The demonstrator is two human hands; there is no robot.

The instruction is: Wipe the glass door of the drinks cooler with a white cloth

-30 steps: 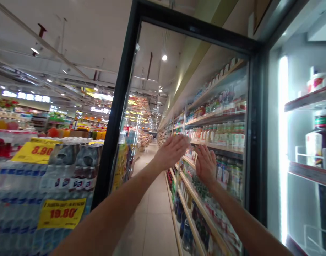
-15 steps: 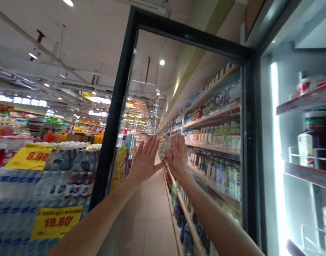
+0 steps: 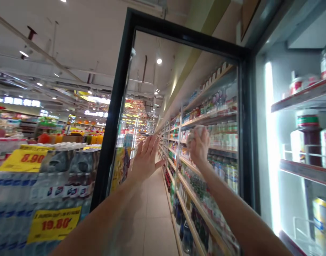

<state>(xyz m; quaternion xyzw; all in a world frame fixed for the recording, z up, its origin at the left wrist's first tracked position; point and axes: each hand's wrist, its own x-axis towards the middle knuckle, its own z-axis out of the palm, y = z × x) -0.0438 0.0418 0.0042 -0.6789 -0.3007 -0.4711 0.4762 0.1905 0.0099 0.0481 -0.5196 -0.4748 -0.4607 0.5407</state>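
filling the centre, a black-framed glass cooler door (image 3: 169,99) swung open; lit cooler cabinet (image 3: 282,73) adjoining its right edge, bottles on the racks. shrink-wrapped bottle packs (image 3: 45,185) stacked left of the door, a yellow price sign (image 3: 54,224) reading 19.80 on their front. left hand (image 3: 145,160) raised before the door, palm forward, fingers spread, nothing seen in it; contact with the glass: cannot tell. right hand (image 3: 200,147) farther right, fingers bent over a bunched pale cloth (image 3: 191,140), which lies against the door's right half
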